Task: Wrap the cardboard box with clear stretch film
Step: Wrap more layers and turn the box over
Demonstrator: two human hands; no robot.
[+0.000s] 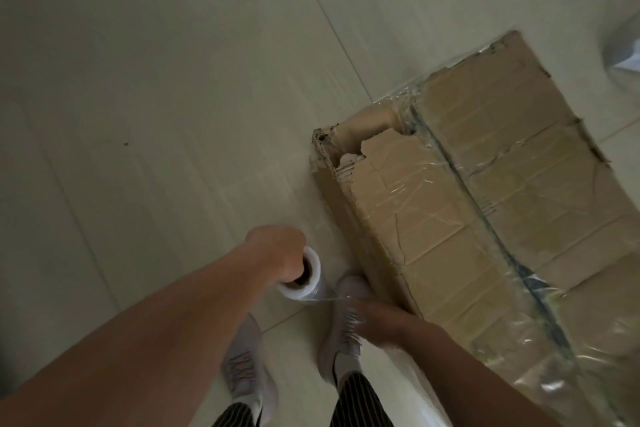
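A worn cardboard box (485, 191) stands on the floor at the right, its top and near end covered in layers of clear stretch film, with a torn hole at its far-left corner. My left hand (277, 253) grips the roll of stretch film (304, 276) upright at its top end, left of the box. A sheet of film (412, 378) runs from the roll toward the box's near corner. My right hand (377, 322) holds that film low beside the box; its fingers are hidden under the film and blur.
Pale glossy floor tiles (173, 114) spread to the left and far side. My two feet in light sneakers (341, 326) stand close to the box's left side. A white object (623, 52) shows at the right edge.
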